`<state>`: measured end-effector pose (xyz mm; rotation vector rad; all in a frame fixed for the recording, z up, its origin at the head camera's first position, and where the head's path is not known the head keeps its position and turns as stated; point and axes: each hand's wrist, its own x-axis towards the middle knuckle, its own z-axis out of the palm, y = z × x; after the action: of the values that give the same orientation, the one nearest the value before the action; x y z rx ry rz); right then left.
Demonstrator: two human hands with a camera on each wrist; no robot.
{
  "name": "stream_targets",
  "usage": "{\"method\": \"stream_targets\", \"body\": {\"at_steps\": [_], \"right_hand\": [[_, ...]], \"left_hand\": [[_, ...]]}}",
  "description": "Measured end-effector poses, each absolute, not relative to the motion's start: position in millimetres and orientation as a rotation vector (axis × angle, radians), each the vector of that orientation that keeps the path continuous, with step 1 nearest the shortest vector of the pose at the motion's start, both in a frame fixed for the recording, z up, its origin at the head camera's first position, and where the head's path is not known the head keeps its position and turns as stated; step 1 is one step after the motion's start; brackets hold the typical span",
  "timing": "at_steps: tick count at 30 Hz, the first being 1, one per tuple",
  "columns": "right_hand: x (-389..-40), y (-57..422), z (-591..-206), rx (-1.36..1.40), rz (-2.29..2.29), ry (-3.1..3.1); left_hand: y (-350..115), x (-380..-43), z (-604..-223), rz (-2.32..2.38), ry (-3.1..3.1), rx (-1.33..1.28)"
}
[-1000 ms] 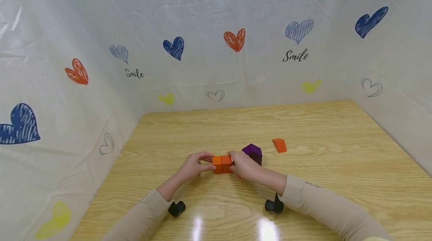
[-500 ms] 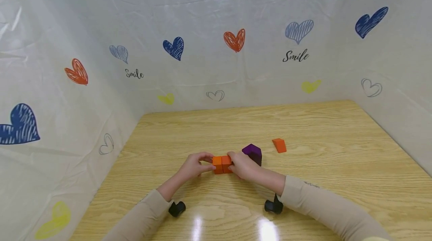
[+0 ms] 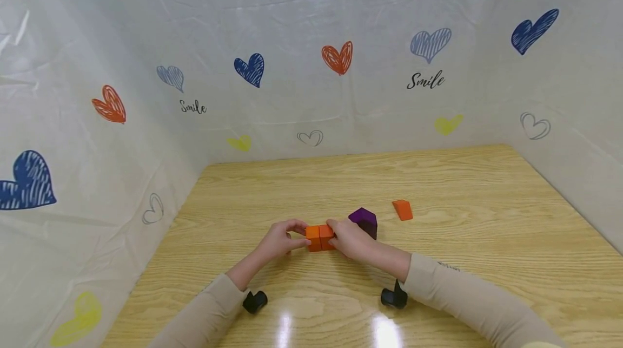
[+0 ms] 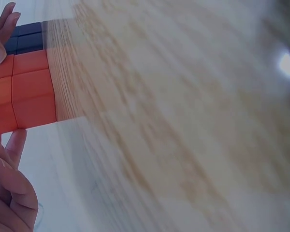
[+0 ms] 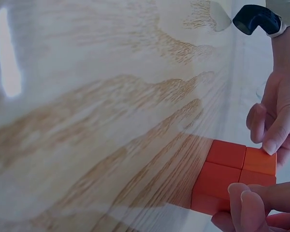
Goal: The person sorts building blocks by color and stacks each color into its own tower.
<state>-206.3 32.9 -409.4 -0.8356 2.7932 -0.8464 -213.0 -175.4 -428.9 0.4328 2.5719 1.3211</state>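
Observation:
Two orange blocks stand side by side on the wooden table, the left orange block (image 3: 313,238) touching the right orange block (image 3: 326,237). Seams in the wrist views divide the orange faces (image 4: 34,92) into upper and lower parts. My left hand (image 3: 278,238) pinches the left end between thumb and fingers. At the opposite end, my right hand (image 3: 351,238) grips the right block and covers part of it. Just behind the right hand is a dark purple block (image 3: 363,219), partly hidden by that hand.
An orange wedge-shaped block (image 3: 403,210) lies farther back on the right of the table (image 3: 272,185). White sheeting (image 3: 292,99) printed with hearts rises along the back and sides. A black wrist camera (image 3: 255,301) sits below the left forearm, another black camera (image 3: 395,297) by the right sleeve.
My right fingers have shifted very slightly left over the right orange block. Both hands otherwise keep their hold, and the blocks stay in place.

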Motion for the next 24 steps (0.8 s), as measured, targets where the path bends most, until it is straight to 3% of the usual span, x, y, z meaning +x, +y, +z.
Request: {"method": "stream_targets", "body": {"at_steps": [15,24], "right_hand": [[-202,31,-410,-0.76,-0.817,2.831],[-199,46,-367,-0.751,-0.855,2.872]], "left_hand": [[-175,-213,-430,1.291,2.613,0.488],[-177,-211,-428,1.296,2.636,0.496]]}}
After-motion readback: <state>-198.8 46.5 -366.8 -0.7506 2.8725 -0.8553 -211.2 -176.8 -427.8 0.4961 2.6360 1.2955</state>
